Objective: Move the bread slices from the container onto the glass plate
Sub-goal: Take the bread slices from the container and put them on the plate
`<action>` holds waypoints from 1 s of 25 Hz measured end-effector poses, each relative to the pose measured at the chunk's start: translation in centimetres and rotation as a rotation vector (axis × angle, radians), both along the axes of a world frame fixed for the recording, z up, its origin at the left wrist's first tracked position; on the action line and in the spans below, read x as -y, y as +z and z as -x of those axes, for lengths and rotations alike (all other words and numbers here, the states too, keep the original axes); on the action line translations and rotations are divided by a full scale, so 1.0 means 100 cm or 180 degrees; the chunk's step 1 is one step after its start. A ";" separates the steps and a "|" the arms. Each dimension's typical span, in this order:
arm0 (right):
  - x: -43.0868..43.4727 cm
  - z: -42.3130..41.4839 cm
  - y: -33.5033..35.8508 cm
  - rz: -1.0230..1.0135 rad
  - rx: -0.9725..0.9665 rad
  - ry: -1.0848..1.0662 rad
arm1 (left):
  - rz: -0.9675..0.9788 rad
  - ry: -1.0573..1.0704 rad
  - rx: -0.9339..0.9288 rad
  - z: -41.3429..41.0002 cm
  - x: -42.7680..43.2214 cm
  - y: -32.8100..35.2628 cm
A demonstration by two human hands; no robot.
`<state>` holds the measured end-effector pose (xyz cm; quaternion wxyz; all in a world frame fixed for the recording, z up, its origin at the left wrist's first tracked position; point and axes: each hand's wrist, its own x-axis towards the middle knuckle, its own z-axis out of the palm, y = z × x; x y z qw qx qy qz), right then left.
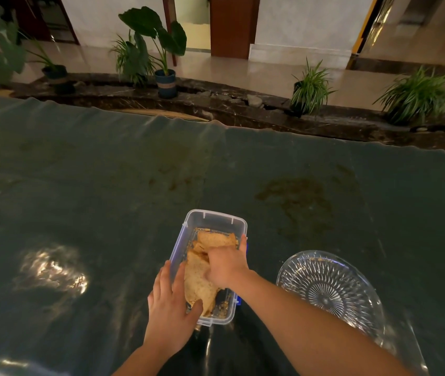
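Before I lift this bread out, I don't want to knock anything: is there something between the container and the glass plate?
Nothing visible. The container and glass plate sit side by side with only bare tablecloth between them.

A dark, stained table cover [107,185] spreads below potted plants [161,50] lining a marble ledge [243,109].

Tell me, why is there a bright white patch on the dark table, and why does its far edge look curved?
Head view: the patch is glare on the glossy table cover; the wide-angle lens bows its far edge; dim, warm light; the glass plate sparkles.
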<state>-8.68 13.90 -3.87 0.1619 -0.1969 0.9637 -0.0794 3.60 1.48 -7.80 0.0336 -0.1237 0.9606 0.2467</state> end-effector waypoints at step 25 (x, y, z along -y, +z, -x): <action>-0.251 -0.033 0.050 0.2979 0.0353 -0.2896 | 0.0842 -0.0232 0.0075 -0.003 -0.005 0.001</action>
